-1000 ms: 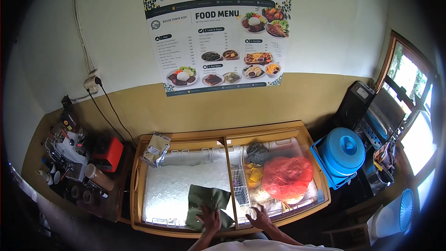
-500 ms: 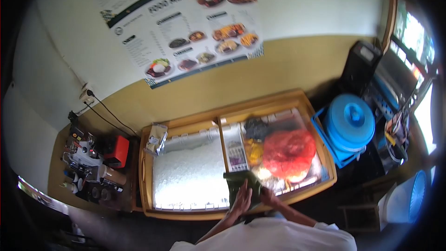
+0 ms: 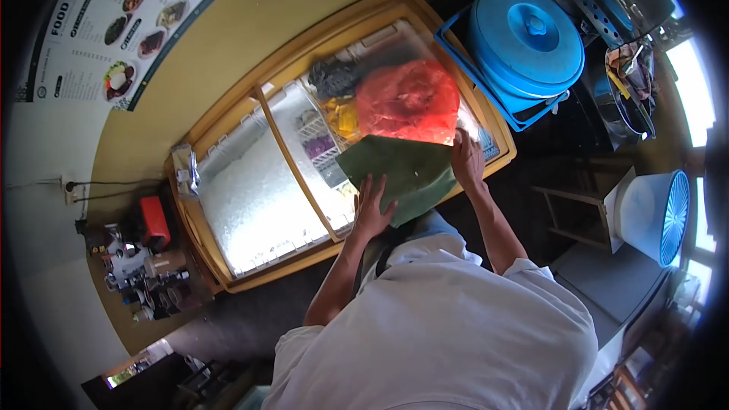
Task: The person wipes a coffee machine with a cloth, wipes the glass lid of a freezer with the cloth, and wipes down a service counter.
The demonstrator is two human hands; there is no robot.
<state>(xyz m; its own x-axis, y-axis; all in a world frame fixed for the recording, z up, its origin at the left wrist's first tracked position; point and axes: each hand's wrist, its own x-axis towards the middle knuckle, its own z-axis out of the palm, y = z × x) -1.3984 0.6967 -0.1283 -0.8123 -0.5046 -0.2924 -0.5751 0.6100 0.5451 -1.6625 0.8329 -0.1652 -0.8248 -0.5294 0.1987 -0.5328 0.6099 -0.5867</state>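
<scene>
A broad dark green leaf, apparently a banana leaf [image 3: 404, 173], is spread over the near right part of a glass-topped chest freezer. My left hand [image 3: 370, 209] lies against its lower left part with the fingers spread. At the leaf's upper right corner, my right hand [image 3: 466, 158] has its fingers closed on the edge. Directly beyond the leaf, a red plastic bag [image 3: 410, 100] shows through the freezer glass. The leaf covers part of the freezer's front edge.
The chest freezer [image 3: 304, 43] has a wooden-coloured frame and holds white ice or frost, a dark bag [image 3: 332, 78] and yellow packages [image 3: 343, 118]. A blue lidded bucket [image 3: 528, 42] stands at its right end. A foil packet [image 3: 185, 171] rests at the left end. A white-and-blue container [image 3: 654, 212] is at far right.
My view has turned, tilting the freezer in the picture. The leaf, narrow and folded-looking before, is now opened out wide. My hands have moved apart, the right one to the leaf's far corner.
</scene>
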